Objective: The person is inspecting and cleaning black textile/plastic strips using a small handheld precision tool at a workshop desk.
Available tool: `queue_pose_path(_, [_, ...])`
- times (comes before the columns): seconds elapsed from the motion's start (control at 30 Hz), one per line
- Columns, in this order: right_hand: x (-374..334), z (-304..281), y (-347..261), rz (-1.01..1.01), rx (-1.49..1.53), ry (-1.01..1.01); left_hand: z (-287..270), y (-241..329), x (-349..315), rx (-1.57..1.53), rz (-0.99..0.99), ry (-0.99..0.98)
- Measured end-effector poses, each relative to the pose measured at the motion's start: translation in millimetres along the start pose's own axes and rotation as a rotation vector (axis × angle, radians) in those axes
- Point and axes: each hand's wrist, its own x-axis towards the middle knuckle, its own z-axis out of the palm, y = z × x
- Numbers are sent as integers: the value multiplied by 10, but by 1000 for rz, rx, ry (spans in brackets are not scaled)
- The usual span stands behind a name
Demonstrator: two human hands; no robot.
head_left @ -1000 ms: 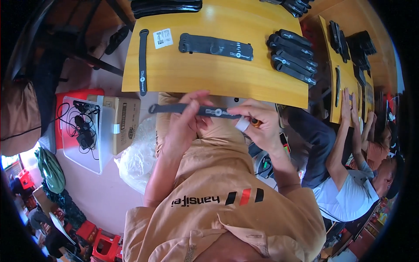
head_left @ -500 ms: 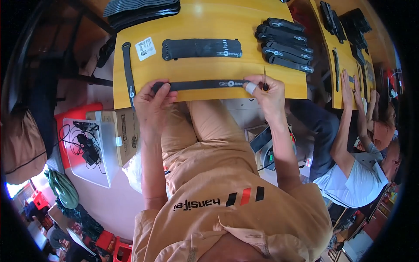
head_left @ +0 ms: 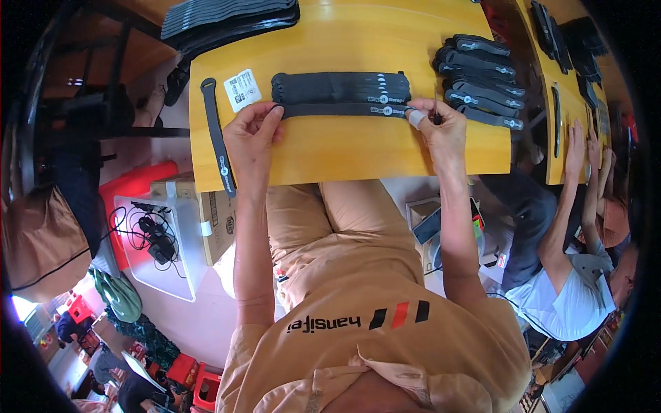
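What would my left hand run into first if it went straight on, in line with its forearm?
Likely the white label lying on the table, just beyond your left hand. Its height above the tabletop is hard to judge, so it might pass over.

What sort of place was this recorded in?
Probably a small workshop or assembly room: dark straps lie stacked on the yellow table, more straps lie on a neighbouring table, and a co-worker has their arms stretched over that one.
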Motion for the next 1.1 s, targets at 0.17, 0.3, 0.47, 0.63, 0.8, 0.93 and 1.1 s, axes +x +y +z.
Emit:
queue_pose_path(0.17, [28,4,-15,-31,-98,-22,14,-47,22,149,16,53])
queue_pose_path(0.3, [60,25,3,-57,-106,-4,19,-64,45,142,16,66])
queue_pose_path(0.47, [104,42,12,-50,-91,-11,37,-52,47,164,-8,73])
queue_pose_path(0.63, [142,46,33,-85,-102,21,56,-60,57,150,0,73])
queue_pose_path(0.8, [154,46,47,-90,-172,55,84,-50,68,173,8,89])
queue_pose_path(0.93, [152,52,65,-70,-171,50,76,-67,77,163,11,101])
queue_pose_path(1.1, [180,67,96,-107,-157,70,89,-55,74,130,-15,98])
